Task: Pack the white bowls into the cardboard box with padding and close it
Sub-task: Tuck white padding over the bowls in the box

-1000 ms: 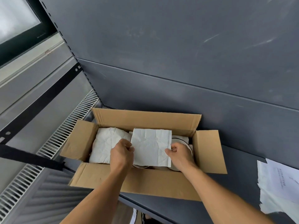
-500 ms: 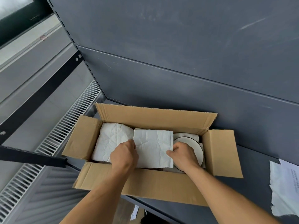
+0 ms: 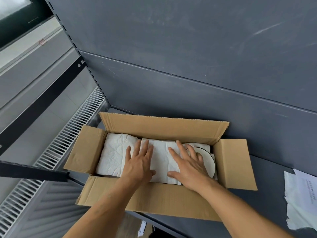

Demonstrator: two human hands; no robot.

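An open cardboard box point(image 3: 154, 198) sits on a dark grey shelf with all its flaps spread outward. Inside, a crumpled white paper sheet point(image 3: 113, 155) covers the left part and a second white sheet point(image 3: 162, 162) lies over the middle. My left hand point(image 3: 139, 164) lies flat with straight fingers on the middle sheet's left side. My right hand point(image 3: 187, 166) presses flat on its right side, fingers reaching over a white bowl point(image 3: 208, 160) with a dark rim at the box's right end. Other bowls are hidden under the paper.
More white paper sheets point(image 3: 301, 200) lie on the shelf point(image 3: 267, 200) at the far right. The shelf's grey back panel point(image 3: 188, 83) rises right behind the box. To the left run a black bracket arm point(image 3: 32, 171) and a white floor grille point(image 3: 56, 152).
Both hands let go of the middle sheet's edges and spread flat on top of it. The sheet has settled lower into the box.
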